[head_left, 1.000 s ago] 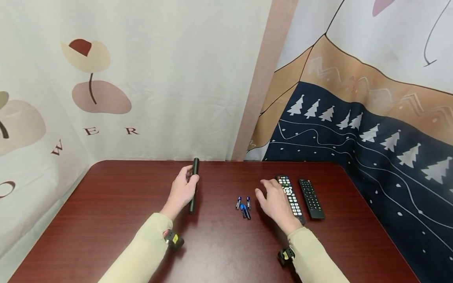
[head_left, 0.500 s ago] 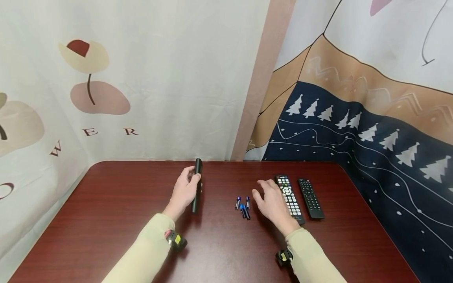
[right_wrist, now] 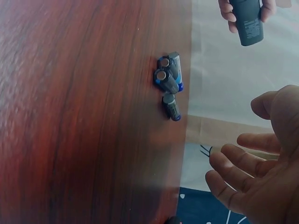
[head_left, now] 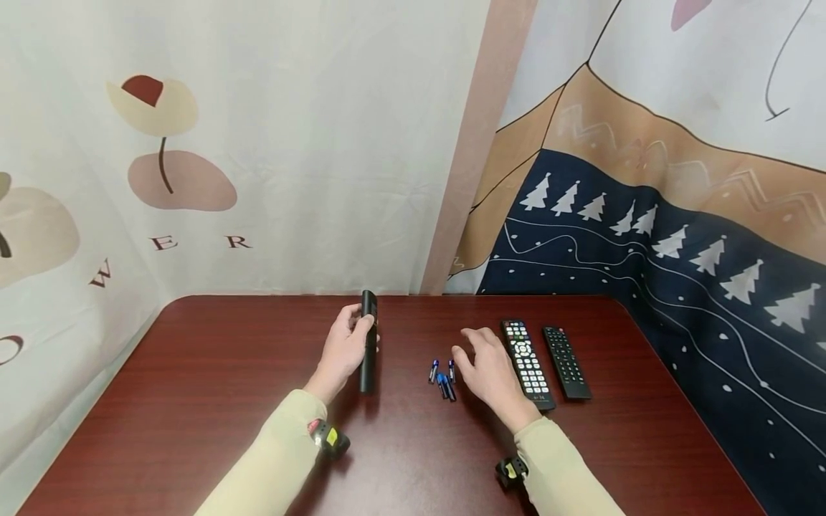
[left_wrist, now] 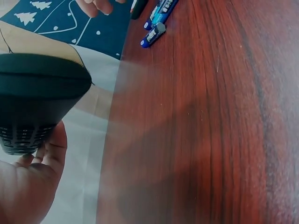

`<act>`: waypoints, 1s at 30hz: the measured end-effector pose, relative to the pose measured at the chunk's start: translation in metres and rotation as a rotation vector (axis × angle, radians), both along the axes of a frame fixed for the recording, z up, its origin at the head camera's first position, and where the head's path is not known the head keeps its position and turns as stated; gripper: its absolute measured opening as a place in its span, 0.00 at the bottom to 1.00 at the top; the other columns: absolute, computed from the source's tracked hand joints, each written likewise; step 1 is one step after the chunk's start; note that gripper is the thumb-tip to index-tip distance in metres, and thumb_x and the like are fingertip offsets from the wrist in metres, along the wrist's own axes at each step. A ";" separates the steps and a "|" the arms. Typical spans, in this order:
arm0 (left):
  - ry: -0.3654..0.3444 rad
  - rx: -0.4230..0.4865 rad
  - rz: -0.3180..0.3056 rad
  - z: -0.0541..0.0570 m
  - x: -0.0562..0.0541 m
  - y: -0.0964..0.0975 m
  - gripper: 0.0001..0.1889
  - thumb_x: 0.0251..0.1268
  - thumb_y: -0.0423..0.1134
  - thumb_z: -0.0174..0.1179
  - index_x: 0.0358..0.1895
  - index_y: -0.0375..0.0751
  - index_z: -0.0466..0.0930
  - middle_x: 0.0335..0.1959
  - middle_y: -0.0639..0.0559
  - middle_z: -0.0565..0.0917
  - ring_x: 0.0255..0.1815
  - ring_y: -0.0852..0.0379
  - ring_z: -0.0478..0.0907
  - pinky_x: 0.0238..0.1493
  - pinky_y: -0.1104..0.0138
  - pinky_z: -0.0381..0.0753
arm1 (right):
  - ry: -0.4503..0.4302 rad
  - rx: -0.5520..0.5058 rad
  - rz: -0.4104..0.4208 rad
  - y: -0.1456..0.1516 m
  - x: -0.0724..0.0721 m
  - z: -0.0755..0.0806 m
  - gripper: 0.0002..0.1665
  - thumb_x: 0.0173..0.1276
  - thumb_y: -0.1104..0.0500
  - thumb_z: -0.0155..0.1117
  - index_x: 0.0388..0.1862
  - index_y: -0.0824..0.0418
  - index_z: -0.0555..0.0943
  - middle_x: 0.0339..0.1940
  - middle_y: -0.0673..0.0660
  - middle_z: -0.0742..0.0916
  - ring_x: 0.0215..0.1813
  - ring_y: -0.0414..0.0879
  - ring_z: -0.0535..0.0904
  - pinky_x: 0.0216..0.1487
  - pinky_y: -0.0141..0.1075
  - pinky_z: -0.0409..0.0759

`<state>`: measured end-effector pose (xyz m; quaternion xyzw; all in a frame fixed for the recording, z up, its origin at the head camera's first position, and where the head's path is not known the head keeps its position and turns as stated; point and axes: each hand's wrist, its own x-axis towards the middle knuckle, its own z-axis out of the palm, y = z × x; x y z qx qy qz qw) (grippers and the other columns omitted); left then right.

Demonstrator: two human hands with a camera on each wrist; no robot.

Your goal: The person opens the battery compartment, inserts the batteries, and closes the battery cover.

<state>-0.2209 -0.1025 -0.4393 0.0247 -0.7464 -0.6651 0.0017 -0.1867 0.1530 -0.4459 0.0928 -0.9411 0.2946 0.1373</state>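
Note:
My left hand (head_left: 344, 352) grips a black remote control (head_left: 368, 342), tilted on its edge above the table; its buttons show in the left wrist view (left_wrist: 25, 136). My right hand (head_left: 490, 369) has loosely bent, spread fingers and holds nothing. It hovers between a small group of blue and dark batteries (head_left: 442, 380) and a black remote with white buttons (head_left: 528, 364). In the right wrist view the batteries (right_wrist: 169, 81) lie close together on the table, one a little apart.
Right of the white-buttoned remote lies another black remote (head_left: 567, 363), roughly parallel to it. The dark red wooden table (head_left: 213, 373) ends at a pale printed curtain (head_left: 323, 179). A navy and tan cloth (head_left: 619, 244) hangs along the right side.
My left hand has moved slightly right with its remote, which has turned a little. My right hand has shifted left, away from the white-buttoned remote and toward the batteries.

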 end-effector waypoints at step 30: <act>0.004 0.096 -0.013 0.004 0.000 0.023 0.21 0.83 0.40 0.45 0.71 0.36 0.68 0.56 0.29 0.77 0.47 0.38 0.83 0.41 0.61 0.86 | 0.016 -0.099 0.189 -0.041 0.010 -0.003 0.21 0.76 0.55 0.64 0.61 0.66 0.82 0.48 0.60 0.86 0.46 0.53 0.82 0.49 0.47 0.82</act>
